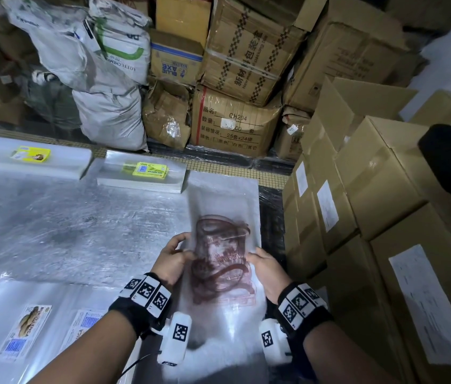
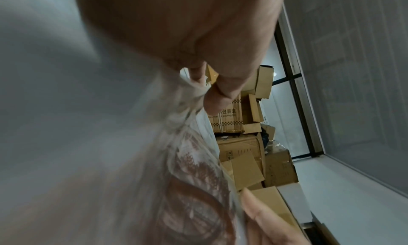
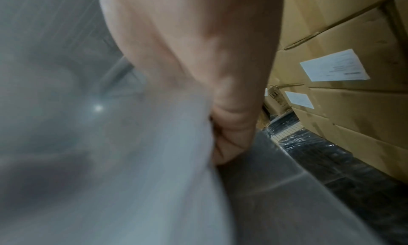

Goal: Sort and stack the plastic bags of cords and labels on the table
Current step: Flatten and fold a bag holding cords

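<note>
**Both hands on a bag of cords, not yet set down**

We have a clear plastic bag of reddish-brown cords (image 1: 220, 261) held up between our two hands near the right edge of the table (image 1: 80, 217). Our left hand (image 1: 170, 260) grips the bag's left edge, fingers curled round the plastic; the left wrist view shows the fingertips (image 2: 217, 98) bunching the film with the cords just below them. Our right hand (image 1: 264, 271) grips the opposite edge, and the right wrist view shows its fingers (image 3: 234, 126) folded into the pale plastic. The bag hangs loosely over a flat sheet of clear bags (image 1: 227, 189) that lies on the table beneath it.

Taking the cord bag as our landmark: beyond it and to its left sits a stack of clear bags topped with a yellow label card (image 1: 150, 170); further left is a second stack with another yellow label (image 1: 31, 154). Nearer us and to its left lie flat bags with printed labels (image 1: 29, 331). To its right stand cardboard cartons (image 1: 379, 189).

We judge this to be the sorting step: one cord bag lifted and being squared up before it joins its pile. The next move seems to call for lowering it flat onto the matching stack, edges aligned, and keeping the limp film from sliding as both hands let go.
</note>
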A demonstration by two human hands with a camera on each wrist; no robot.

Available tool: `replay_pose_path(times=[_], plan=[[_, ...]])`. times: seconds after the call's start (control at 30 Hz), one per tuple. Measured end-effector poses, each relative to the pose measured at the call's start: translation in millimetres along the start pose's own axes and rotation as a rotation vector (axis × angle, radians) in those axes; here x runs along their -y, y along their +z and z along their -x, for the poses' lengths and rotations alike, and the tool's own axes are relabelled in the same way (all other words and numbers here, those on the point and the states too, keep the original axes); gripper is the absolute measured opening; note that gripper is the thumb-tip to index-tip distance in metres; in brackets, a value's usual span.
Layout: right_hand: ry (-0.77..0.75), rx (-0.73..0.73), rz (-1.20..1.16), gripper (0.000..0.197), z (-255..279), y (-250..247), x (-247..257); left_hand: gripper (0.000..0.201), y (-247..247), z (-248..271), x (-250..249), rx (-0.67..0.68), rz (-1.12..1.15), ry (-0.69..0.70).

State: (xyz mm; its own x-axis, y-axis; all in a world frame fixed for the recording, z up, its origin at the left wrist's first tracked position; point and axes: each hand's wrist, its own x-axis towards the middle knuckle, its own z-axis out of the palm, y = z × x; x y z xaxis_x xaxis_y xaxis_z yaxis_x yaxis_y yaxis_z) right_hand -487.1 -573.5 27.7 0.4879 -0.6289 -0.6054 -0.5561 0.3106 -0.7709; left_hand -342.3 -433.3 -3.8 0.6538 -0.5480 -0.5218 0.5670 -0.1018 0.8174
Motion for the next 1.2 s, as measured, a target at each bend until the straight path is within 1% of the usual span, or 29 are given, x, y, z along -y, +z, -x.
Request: replay_pose_path(times=[0.03, 0.07, 0.13, 0.2, 0.3, 0.33, 0.37, 0.4, 0.43, 0.47, 0.5, 0.53, 0.57, 0.6, 0.7, 0.73, 0.8, 0.87, 0.93, 0.97, 1.03, 1.1, 1.2], plan=[[-0.007, -0.02, 0.052, 0.043, 2.3, -0.6, 2.7, 0.049, 0.3, -0.7, 0.0, -0.001, -0.024, 0.0], [-0.003, -0.033, 0.088, 0.042, 1.0, -0.1, 2.7, 0.047, 1.4, -0.6, -0.7, -0.001, -0.035, 0.003], [-0.005, -0.028, 0.137, 0.049, 3.5, 1.6, 6.0, 0.042, 3.5, -2.9, -2.0, -0.021, -0.072, 0.014], [-0.005, -0.02, 0.131, 0.048, -2.2, 3.7, 5.7, 0.037, 6.7, -5.1, -4.4, -0.031, -0.099, 0.015], [0.006, -0.012, 0.068, 0.033, -14.2, 2.0, 2.2, 0.031, 11.1, -5.9, -7.3, -0.022, -0.135, 0.008], [0.014, -0.029, 0.051, 0.033, -27.3, 0.7, -6.2, 0.029, 11.9, -6.2, -6.9, -0.014, -0.147, 0.014], [0.016, -0.043, 0.025, 0.045, -49.2, -3.0, -21.4, 0.029, 12.4, -6.3, -6.4, -0.011, -0.154, 0.015], [0.02, -0.059, -0.009, 0.066, -68.3, -4.8, -34.5, 0.03, 12.9, -6.0, -6.0, -0.012, -0.16, 0.019], [0.023, -0.058, -0.015, 0.082, -72.4, -5.3, -37.4, 0.034, 13.3, -6.1, -5.3, -0.012, -0.165, 0.021], [0.024, -0.052, -0.008, 0.084, -72.5, -4.8, -36.7, 0.037, 14.0, -7.3, -4.3, -0.016, -0.158, 0.014], [0.012, -0.047, 0.016, 0.071, -63.1, -3.6, -29.6, 0.04, 14.4, -8.5, -3.4, -0.015, -0.132, 0.002], [-0.003, -0.047, 0.062, 0.05, -44.8, -0.1, -15.7, 0.041, 15.8, -8.8, -2.6, -0.012, -0.092, -0.006], [-0.022, -0.046, 0.109, 0.034, -18.1, 3.7, 2.9, 0.042, 16.4, -9.0, -1.8, -0.011, -0.062, -0.007], [-0.039, -0.055, 0.136, 0.031, -9.7, 5.3, 7.8, 0.043, 17.6, -8.1, -1.2, -0.01, -0.052, -0.008], [-0.044, -0.07, 0.166, 0.051, 0.9, 8.6, 12.3, 0.042, 17.6, -5.6, 2.3, 0.02, -0.056, -0.016], [-0.041, -0.065, 0.171, 0.053, 0.6, 10.5, 11.8, 0.042, 18.0, -3.6, 1.2, 0.032, -0.082, -0.001], [-0.032, -0.067, 0.176, 0.05, -4.3, 14.5, 10.3, 0.043, 18.9, -1.1, -1.4, 0.028, -0.124, 0.014], [-0.02, -0.071, 0.171, 0.048, -12.8, 15.3, 7.7, 0.045, 18.6, -2.6, -2.0, 0.012, -0.108, 0.012], [-0.01, -0.062, 0.194, 0.037, -15.8, 14.0, 10.1, 0.045, 15.2, -5.2, 0.5, -0.01, -0.091, -0.014], [-0.009, -0.06, 0.215, 0.035, -13.3, 12.9, 13.5, 0.047, 13.0, -7.5, 3.7, -0.024, -0.091, -0.026], [-0.009, -0.061, 0.245, 0.04, -13.4, 9.6, 15.8, 0.054, 10.4, -12.7, 9.7, -0.041, -0.084, -0.018], [-0.015, -0.074, 0.255, 0.039, -13.9, 8.6, 16.8, 0.057, 11.5, -14.8, 9.9, -0.038, -0.053, -0.019], [-0.043, -0.111, 0.232, 0.035, -16.8, 8.6, 16.4, 0.053, 13.6, -11.9, -0.4, -0.003, 0.013, -0.037]])
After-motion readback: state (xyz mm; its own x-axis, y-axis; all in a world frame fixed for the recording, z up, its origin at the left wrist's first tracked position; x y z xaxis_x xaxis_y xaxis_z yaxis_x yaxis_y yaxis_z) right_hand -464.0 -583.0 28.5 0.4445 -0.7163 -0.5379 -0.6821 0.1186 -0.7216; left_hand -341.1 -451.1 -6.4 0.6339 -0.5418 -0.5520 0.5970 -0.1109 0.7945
